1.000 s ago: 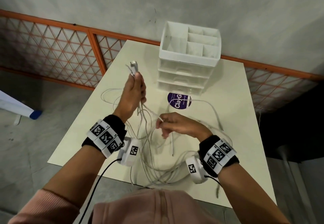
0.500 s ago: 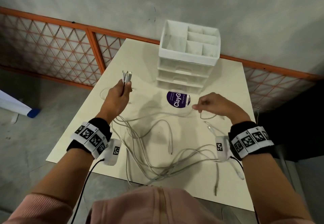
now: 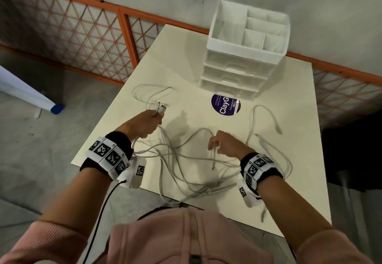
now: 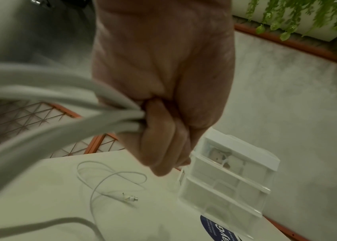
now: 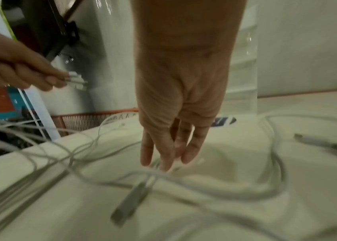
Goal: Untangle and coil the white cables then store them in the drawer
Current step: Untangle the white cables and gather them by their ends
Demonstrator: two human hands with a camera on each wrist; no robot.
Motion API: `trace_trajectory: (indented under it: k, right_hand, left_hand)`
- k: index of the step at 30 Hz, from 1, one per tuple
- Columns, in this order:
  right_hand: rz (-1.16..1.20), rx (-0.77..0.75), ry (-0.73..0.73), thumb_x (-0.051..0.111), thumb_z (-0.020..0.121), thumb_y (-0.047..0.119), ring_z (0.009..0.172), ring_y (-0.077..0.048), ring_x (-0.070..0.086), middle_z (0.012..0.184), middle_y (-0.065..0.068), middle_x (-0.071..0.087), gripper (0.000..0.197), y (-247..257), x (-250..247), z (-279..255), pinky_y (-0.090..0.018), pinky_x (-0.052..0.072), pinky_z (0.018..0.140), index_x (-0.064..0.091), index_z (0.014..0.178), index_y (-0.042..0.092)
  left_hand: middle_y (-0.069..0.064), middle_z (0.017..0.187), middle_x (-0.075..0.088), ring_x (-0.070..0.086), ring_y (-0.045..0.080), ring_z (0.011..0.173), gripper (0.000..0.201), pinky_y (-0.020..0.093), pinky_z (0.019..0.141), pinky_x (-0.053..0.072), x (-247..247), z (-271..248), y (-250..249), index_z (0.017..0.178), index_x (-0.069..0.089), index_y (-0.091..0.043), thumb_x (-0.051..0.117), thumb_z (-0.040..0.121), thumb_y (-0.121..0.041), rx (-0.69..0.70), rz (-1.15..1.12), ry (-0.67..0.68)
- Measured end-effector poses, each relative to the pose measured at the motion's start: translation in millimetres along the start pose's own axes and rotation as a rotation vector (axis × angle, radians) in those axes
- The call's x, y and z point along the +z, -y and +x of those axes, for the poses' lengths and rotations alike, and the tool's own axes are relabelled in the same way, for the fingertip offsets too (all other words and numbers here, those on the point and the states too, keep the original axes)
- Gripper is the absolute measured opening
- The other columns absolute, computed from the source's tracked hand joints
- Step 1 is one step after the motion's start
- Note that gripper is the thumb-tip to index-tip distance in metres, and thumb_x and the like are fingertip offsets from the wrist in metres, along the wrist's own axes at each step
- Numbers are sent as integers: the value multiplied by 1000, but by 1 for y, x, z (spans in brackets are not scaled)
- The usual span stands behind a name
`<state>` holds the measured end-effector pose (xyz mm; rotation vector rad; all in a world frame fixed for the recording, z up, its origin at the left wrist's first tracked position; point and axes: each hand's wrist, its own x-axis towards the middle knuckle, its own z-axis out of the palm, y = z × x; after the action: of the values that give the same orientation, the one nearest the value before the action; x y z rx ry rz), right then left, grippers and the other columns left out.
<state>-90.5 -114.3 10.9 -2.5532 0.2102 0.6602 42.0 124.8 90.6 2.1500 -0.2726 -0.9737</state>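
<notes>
Several white cables (image 3: pixel 196 160) lie tangled over the near half of the cream table (image 3: pixel 186 42). My left hand (image 3: pixel 154 117) grips a bundle of cable ends, their plugs (image 3: pixel 160 109) sticking out past the fist; the left wrist view shows the fingers (image 4: pixel 159 130) curled tight round the strands. My right hand (image 3: pixel 214 147) hangs over the middle of the tangle. Its fingers (image 5: pixel 163 161) point straight down, tips just above a strand, with nothing held between them. The white drawer unit (image 3: pixel 237 71) stands at the back with all drawers closed.
One loose cable (image 3: pixel 148 90) lies looped at the table's far left, another (image 3: pixel 266 119) at the right. A purple round sticker (image 3: pixel 226 104) sits before the drawers. Orange mesh railing (image 3: pixel 82 36) runs behind the table. Some cable hangs over the near edge.
My right hand has let go of the cable it pulled to the right and come back to the middle of the tangle. The left hand sank a little, still holding the plug ends.
</notes>
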Motion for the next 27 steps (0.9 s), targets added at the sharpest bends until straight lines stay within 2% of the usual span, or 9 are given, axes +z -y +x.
trace_trajectory:
  k: [3, 7, 10, 15, 17, 21, 23, 24, 27]
  right_hand:
    - [-47, 28, -52, 69, 76, 1, 92, -19, 47, 79, 11, 33, 15, -6, 16, 5, -34, 44, 83, 69, 87, 12]
    - [-90, 83, -279, 71, 78, 22, 107, -24, 44, 96, 1, 46, 13, 0, 3, 8, -34, 30, 89, 71, 89, 17]
    - [-33, 109, -474, 68, 81, 24, 108, -23, 47, 103, -3, 56, 12, 10, -21, 11, -33, 27, 87, 70, 90, 16]
    - [-19, 153, -631, 55, 89, 16, 105, -25, 57, 105, -4, 65, 13, 32, -63, 8, -32, 29, 85, 65, 96, 13]
    - [-73, 162, -563, 56, 89, 15, 104, -25, 57, 94, -1, 63, 14, 36, -76, 5, -35, 30, 91, 68, 96, 16]
    - [-134, 122, -179, 61, 88, 13, 100, -22, 52, 71, 15, 43, 24, 36, -84, -2, -39, 28, 99, 72, 106, 23]
    - [-190, 147, -105, 51, 91, 6, 111, -24, 51, 88, 17, 53, 35, 35, -80, -6, -41, 27, 102, 70, 112, 27]
    - [-206, 184, -92, 47, 91, 4, 116, -26, 51, 106, 9, 60, 39, 33, -77, -7, -41, 29, 103, 68, 115, 26]
    - [-195, 329, -109, 41, 91, 7, 119, -31, 53, 134, -9, 51, 39, 30, -72, -9, -40, 43, 98, 59, 126, 11]
  left_hand:
    - [-3, 60, 28, 22, 7, 44, 31, 16, 37, 14, -3, 0, 0, 78, 42, -16, 35, 101, -36, 7, -58, 2]
    - [-3, 60, 28, 22, 6, 41, 33, 15, 36, 15, -1, 2, -1, 76, 39, -18, 33, 101, -38, 44, -67, 30]
    - [-4, 61, 27, 21, 3, 36, 33, 14, 35, 17, 6, 4, -8, 73, 34, -21, 32, 102, -37, 99, -57, 88]
    - [-4, 65, 28, 22, 8, 51, 31, 15, 41, 20, 17, 6, -29, 76, 34, -22, 34, 101, -41, 202, -41, 119]
    - [-4, 65, 28, 22, 8, 51, 31, 14, 40, 20, 20, 8, -38, 77, 35, -21, 35, 101, -41, 227, -49, 127]
    - [-3, 65, 26, 20, 8, 49, 30, 14, 38, 18, 24, 12, -50, 78, 34, -20, 35, 101, -39, 266, -48, 136]
    - [-3, 65, 26, 20, 9, 51, 29, 14, 39, 18, 26, 15, -53, 80, 34, -19, 34, 101, -38, 278, -35, 137]
    - [-3, 65, 27, 20, 10, 52, 29, 15, 39, 18, 27, 16, -55, 80, 34, -19, 34, 101, -38, 282, -29, 141]
    - [-4, 64, 25, 19, 9, 51, 29, 15, 39, 17, 30, 19, -56, 79, 32, -20, 34, 101, -37, 291, -26, 166]
